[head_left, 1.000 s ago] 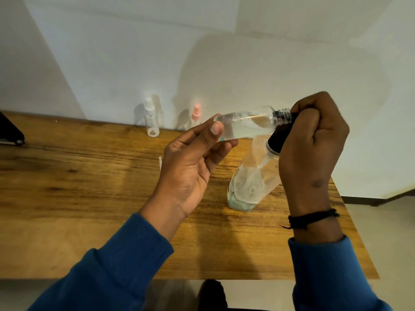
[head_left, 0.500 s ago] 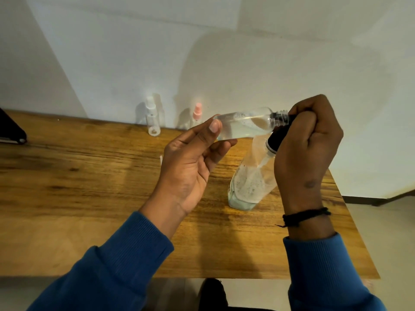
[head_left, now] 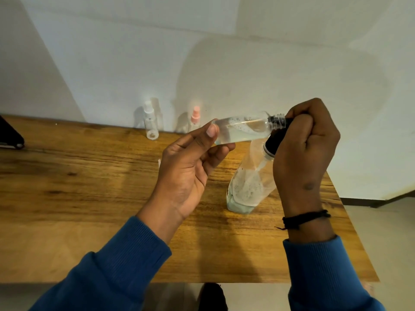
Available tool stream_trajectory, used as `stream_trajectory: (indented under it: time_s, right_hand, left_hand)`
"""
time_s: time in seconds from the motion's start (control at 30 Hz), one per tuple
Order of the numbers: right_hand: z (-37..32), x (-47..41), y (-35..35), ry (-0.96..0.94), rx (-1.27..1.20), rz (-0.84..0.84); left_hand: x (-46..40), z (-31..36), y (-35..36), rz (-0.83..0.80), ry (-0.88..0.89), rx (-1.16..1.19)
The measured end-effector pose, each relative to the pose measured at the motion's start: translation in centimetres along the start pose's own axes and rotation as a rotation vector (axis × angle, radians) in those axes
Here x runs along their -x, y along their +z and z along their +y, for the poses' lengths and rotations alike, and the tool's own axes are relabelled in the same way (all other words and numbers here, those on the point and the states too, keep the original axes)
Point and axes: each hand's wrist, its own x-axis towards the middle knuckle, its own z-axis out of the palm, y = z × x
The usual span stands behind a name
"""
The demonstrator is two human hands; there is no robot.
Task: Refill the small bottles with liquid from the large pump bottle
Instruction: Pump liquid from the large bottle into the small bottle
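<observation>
Head view: left hand (head_left: 186, 176) pinches small clear bottle (head_left: 242, 130) near-horizontal; right hand (head_left: 307, 149), fingers curled, grips large pump bottle (head_left: 249, 187) head.

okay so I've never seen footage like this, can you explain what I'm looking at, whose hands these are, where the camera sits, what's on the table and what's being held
There is no machine here: a person in blue sleeves works with two bare hands. The only picture comes from a wide-angle camera worn on their head, looking forward and down, so the arms reach in from the bottom edge.

The left hand holds a small clear bottle on its side, pinched near its base, with some liquid inside. The right hand grips the black pump top of the large pump bottle, which stands tilted on the wooden table, at the small bottle's open neck.

By the wall stand two more small bottles: one with a white cap and one with a pink cap. A dark object sits at the table's far left edge; I cannot tell what it is.
</observation>
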Motion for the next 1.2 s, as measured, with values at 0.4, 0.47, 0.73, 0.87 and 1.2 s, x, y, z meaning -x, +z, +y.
stream_trajectory:
  time_s: [0.4,0.47,0.73,0.87,1.2]
  right_hand:
    - [-0.04,-0.14,-0.14,-0.018,0.004,0.011]
    - [-0.04,-0.33,-0.20,-0.029,0.004,0.018]
    - [0.28,-0.04,-0.09,-0.012,-0.012,0.001]
    - [-0.10,-0.22,-0.11,-0.028,0.010,0.009]
    - [-0.15,-0.34,-0.22,-0.004,0.004,-0.004]
  left_hand:
    - [0.00,-0.03,-0.18,-0.017,-0.018,0.020]
    - [-0.03,-0.05,-0.08,-0.023,-0.014,0.014]
    - [-0.02,0.05,-0.12,-0.011,-0.015,0.024]
    - [-0.04,0.10,-0.11,-0.030,-0.016,0.023]
    - [-0.14,0.17,-0.03,-0.021,-0.004,0.010]
